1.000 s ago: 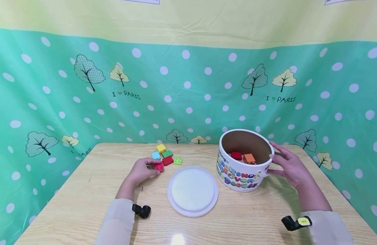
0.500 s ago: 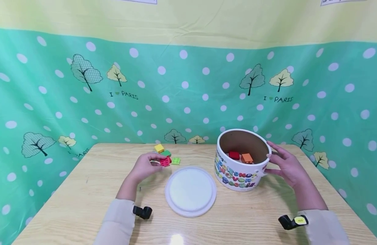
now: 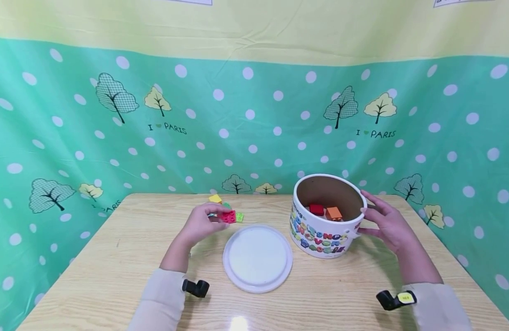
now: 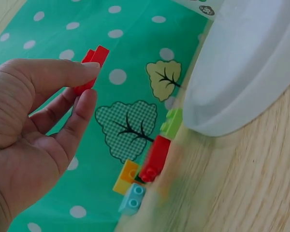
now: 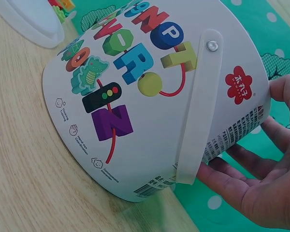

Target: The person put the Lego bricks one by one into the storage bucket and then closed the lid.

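My left hand (image 3: pixel 202 225) pinches a red building brick (image 3: pixel 229 216) between thumb and fingers. In the left wrist view that brick is held up, apart from a small group on the table: a light green brick (image 4: pixel 172 123), a second red brick (image 4: pixel 155 157), a yellow one (image 4: pixel 127 176) and a light blue one (image 4: pixel 133 198). On the right, my right hand (image 3: pixel 388 225) grips the rim and side of a white, letter-printed bucket (image 3: pixel 320 236). Inside the bucket lie a red brick (image 3: pixel 316 210) and an orange brick (image 3: pixel 333 214).
A round white lid (image 3: pixel 257 257) lies flat on the wooden table (image 3: pixel 320 299), between the loose bricks and the bucket. The bucket's white strap handle (image 5: pixel 200 111) hangs down its side. A green dotted curtain (image 3: pixel 254 133) stands behind the table.
My left hand has picked the red brick off the table and moved it slightly to the right and up. My right hand stays on the bucket.
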Demonstrator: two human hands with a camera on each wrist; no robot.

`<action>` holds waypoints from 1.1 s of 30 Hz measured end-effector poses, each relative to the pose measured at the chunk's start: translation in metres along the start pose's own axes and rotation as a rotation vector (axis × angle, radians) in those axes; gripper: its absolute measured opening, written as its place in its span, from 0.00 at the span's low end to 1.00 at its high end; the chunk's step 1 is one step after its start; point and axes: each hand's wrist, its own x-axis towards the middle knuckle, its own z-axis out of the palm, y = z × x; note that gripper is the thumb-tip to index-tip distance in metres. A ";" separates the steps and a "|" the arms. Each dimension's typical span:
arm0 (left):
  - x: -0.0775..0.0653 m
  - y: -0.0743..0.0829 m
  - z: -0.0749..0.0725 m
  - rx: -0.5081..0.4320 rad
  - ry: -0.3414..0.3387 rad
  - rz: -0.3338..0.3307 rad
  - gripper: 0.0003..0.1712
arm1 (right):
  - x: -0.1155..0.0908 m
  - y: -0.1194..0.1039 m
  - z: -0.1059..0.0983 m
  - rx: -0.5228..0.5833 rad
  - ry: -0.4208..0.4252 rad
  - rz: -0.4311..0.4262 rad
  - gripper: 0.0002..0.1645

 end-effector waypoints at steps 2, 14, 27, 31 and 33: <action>-0.001 0.003 0.001 -0.018 -0.007 0.009 0.22 | 0.000 0.000 0.000 -0.004 0.000 0.001 0.39; -0.004 0.025 0.015 -0.067 -0.043 0.092 0.21 | 0.001 0.001 0.000 -0.021 0.001 -0.002 0.40; -0.006 0.048 0.042 0.020 -0.061 0.114 0.20 | 0.001 0.002 0.000 -0.028 0.015 0.010 0.40; -0.005 0.057 0.050 0.005 -0.071 0.108 0.20 | 0.001 0.002 0.000 -0.025 0.000 0.003 0.40; -0.003 0.062 0.053 -0.002 -0.081 0.116 0.20 | 0.002 0.001 0.000 -0.021 -0.006 0.002 0.40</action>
